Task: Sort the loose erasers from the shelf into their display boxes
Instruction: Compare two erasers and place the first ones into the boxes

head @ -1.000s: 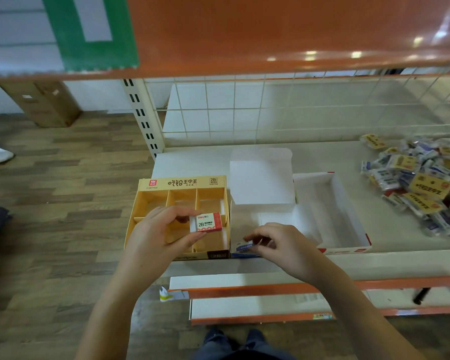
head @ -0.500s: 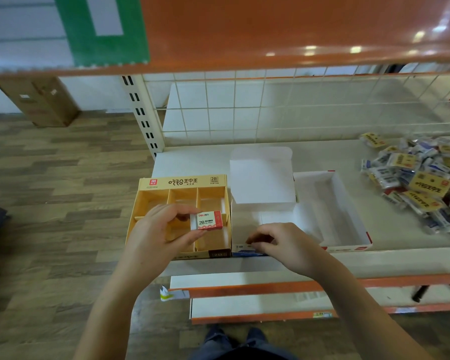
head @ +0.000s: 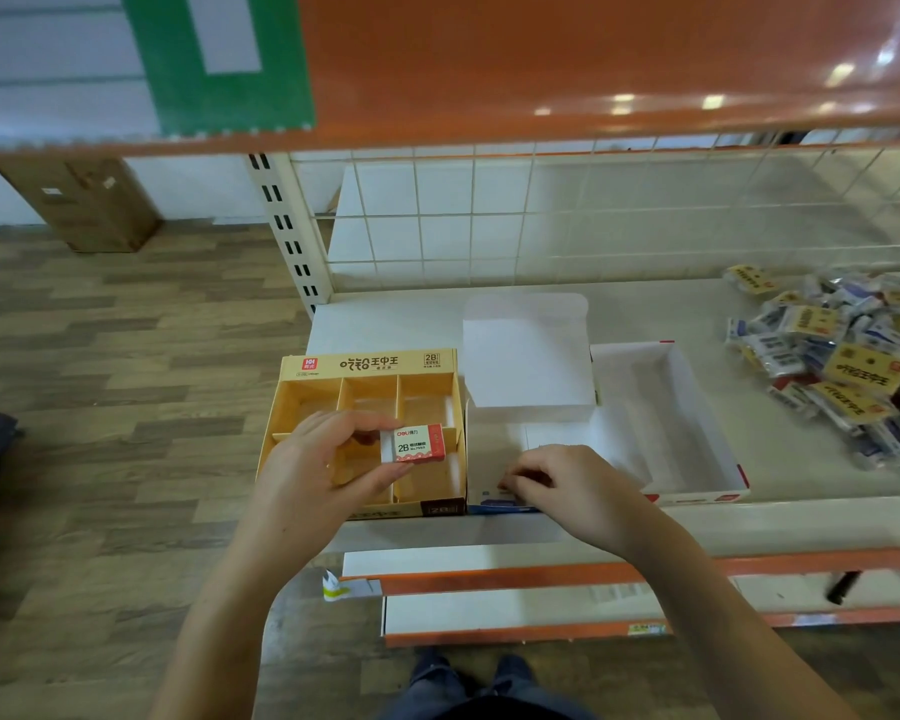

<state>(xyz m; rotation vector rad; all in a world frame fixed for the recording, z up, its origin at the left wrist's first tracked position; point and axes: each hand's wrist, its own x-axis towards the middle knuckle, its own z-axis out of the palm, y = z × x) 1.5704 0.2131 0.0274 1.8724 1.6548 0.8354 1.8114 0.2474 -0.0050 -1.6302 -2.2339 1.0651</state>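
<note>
Head view: looking down at a store shelf (head: 671, 314), white deck with an orange front edge, wire grid at the back.
Left hand (head: 318, 475): grip closed on a red-and-white eraser (head: 412, 443); thumb under it, fingers over the top, "2B" label facing up.
Eraser position: held above the yellow display box (head: 367, 363), over its right-hand compartments, not resting in any cell.
Yellow display box: at the shelf's front left corner, divided into compartments by cardboard partitions; the cells that show look bare.
Right hand (head: 578, 491): fingers curled at the front wall of the white display box (head: 528, 356); something small and blue-white sits at the fingertips, but I cannot tell whether the grip is closed on it or just on the box edge.
White display box: touching the yellow one on its right, lid flap standing open at the back.
Red-trimmed tray box (head: 697, 491): just right of the white box, open, interior white.
Loose erasers (head: 842, 366): a heap at the right end of the shelf, well apart from the boxes; yellow, blue and white wrappers mixed.
Floor (head: 100, 407): wood-look planks; a brown carton (head: 84, 205) stands against the wall at far left.
Lower shelves: two orange-edged decks below the working shelf.
</note>
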